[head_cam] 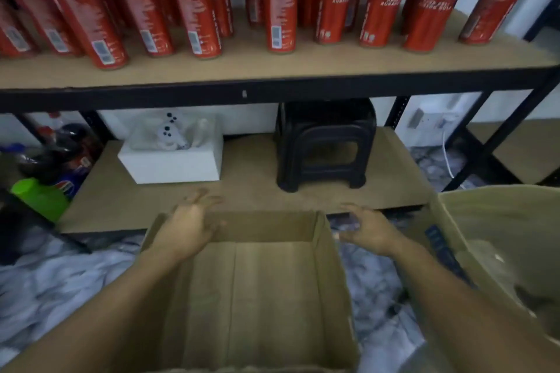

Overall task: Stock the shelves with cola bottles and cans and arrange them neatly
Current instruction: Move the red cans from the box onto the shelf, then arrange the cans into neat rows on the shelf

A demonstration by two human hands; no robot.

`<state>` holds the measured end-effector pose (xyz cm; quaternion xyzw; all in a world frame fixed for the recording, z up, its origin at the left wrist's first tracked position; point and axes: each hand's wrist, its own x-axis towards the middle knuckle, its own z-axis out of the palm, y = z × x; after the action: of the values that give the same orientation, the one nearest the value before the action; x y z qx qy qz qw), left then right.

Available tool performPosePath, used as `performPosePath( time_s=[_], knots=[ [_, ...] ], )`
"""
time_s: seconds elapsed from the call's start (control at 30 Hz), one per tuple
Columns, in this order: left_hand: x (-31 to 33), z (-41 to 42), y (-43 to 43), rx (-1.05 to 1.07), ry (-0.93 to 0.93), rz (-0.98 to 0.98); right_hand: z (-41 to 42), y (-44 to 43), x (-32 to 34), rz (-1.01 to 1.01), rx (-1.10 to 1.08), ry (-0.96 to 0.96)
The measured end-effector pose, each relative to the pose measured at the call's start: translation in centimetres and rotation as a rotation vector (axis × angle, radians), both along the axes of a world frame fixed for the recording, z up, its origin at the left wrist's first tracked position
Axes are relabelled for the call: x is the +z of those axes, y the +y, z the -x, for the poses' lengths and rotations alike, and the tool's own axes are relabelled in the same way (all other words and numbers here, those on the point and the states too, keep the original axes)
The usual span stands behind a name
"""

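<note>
Up high on the top shelf (272, 65), lots of red cola cans (280, 3), all standing up, put there for people to see and pick. On the right, names turned to the front; on the left, backs showing, so probably not neat enough yet.

Down on the floor, a brown cardboard box (263, 281), open at the top, with nothing to see inside. Looks like a box for carrying cans, set close to the shelves for short reaches.

Left hand (191, 224) over the far left corner of the box, fingers spread wide apart, holding nothing. Blurry, so hard to tell if touching the edge or just above it. Right hand (368, 228) just beside the right wall of the box, fingers loose and apart, also holding nothing. Maybe getting ready to grab the box on both sides.

On the lower shelf (242, 195), a white box (172, 165) and a black stool (325, 145), apart from each other. Far left, some dark bottles (69, 148), too blurry to name. On the right, a second carton (500, 221).
</note>
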<state>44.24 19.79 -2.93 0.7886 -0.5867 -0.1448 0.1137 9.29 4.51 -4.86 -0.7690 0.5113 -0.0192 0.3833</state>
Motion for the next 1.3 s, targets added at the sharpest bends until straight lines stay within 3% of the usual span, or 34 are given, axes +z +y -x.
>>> performPosePath(
  time_s=[0.17,0.33,0.6,0.9,1.3],
  knots=[
    [-5.7,-7.6,7.8,0.177,-0.143,-0.257,-0.5,4.8,-6.3,-0.233,0.012,0.175],
    [-8.8,-11.7,11.6,0.345,0.226,-0.457,0.0,7.3,-9.2,-0.065,-0.006,0.237],
    [-11.3,-9.2,9.8,0.021,0.244,-0.303,4.3,7.0,-5.5,0.052,-0.063,0.406],
    [-6.7,0.3,4.5,-0.256,0.265,-0.272,16.3,17.3,-2.6,0.079,-0.463,0.278],
    [-7.4,14.5,0.5,-0.694,0.118,-0.478,29.6,33.1,-4.4,0.01,-0.89,0.177]
  ],
)
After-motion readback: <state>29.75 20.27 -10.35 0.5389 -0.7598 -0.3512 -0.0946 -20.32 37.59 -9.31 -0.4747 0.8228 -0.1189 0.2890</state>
